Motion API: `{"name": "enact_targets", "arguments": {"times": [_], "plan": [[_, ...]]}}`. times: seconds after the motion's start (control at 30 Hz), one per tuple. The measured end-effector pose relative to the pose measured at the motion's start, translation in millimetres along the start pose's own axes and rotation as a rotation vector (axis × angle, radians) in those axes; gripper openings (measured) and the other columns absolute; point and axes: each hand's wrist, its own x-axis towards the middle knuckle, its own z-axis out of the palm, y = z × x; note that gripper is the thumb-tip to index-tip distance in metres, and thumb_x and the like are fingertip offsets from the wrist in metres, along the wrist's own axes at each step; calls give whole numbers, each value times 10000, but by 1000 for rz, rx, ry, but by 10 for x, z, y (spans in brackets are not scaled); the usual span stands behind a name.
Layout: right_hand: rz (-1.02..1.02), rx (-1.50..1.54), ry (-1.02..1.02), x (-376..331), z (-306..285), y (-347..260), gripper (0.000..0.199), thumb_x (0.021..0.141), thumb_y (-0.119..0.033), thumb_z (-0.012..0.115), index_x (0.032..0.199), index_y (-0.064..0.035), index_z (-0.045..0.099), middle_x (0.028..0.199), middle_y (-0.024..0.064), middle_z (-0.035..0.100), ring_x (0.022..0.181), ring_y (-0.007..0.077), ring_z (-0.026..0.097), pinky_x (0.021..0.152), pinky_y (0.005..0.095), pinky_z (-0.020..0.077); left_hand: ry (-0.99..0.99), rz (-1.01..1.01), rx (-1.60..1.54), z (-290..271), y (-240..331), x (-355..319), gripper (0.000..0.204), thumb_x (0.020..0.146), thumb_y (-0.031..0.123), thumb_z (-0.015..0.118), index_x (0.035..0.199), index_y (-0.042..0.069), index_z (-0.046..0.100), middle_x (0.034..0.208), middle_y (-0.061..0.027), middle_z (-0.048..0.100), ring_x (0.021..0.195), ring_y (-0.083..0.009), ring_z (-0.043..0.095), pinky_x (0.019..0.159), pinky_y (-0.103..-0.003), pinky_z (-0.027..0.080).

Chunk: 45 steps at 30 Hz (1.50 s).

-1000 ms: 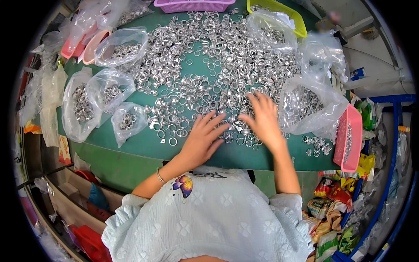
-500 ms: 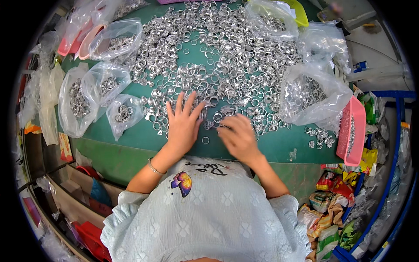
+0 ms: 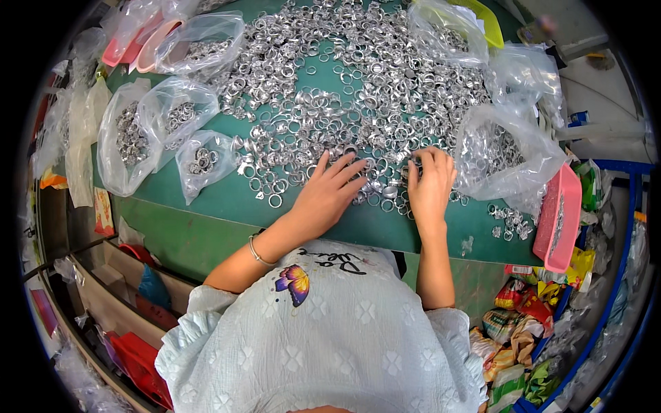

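Note:
A broad heap of silver-coloured rings point(image 3: 303, 113) covers much of the green table point(image 3: 227, 219). My left hand point(image 3: 326, 195) lies at its near edge, fingers stretched and slightly apart, the tips touching rings. To its right, my right hand point(image 3: 431, 186) reaches into the rings with fingers bent together and the thumb close to them. Whatever sits between those fingertips is hidden. A few rings lie loose left of my left hand, among them a single ring point(image 3: 275, 200) near the table's front edge.
Clear bags of rings stand left point(image 3: 131, 141) and right point(image 3: 492, 155) of the heap. A pink basket point(image 3: 559, 220) sits at the right corner beside a small cluster of rings point(image 3: 511, 221). A lime-green tray point(image 3: 490, 24) is at the far right. Packets point(image 3: 506, 323) lie below right.
My right hand has moved right and farther into the rings. My left hand has turned and shifted rightward, its fingers now pointing to the right. The whole view has shifted slightly.

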Motion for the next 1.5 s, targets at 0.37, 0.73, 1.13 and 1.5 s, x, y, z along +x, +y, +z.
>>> {"name": "enact_targets", "arguments": {"times": [0.37,0.73,1.13,1.5], "plan": [[-81,208,78,77,-3,48,110,744,2,614,844,-24,578,882,84,594,833,226,527,782,330,379,163,-130,-213,-133,-23,-237,202,781,31,594,983,35,609,1095,-107,568,1098,-286,511,967,-459,365],[13,508,-116,-52,-59,-346,128,728,-32,649,845,1,609,833,104,600,816,262,546,720,330,430,-142,-891,-1875,-123,115,-347,224,913,109,471,1090,-15,527,729,-21,514,602,-60,431,507,-194,341],[-4,228,-218,76,-93,-253,171,701,-60,662,857,-32,599,947,80,563,930,256,494,800,369,336,-119,-915,-1823,-187,63,-443,215,925,106,437,1077,-9,535,618,37,373,502,-27,273,417,-175,203],[73,324,-36,226,78,-159,235,765,-41,642,991,-18,583,829,75,572,769,207,536,711,307,415,-29,-691,-1935,-101,50,-459,322,850,-8,464,1168,-19,510,892,-6,502,717,-61,427,604,-196,344]]}}
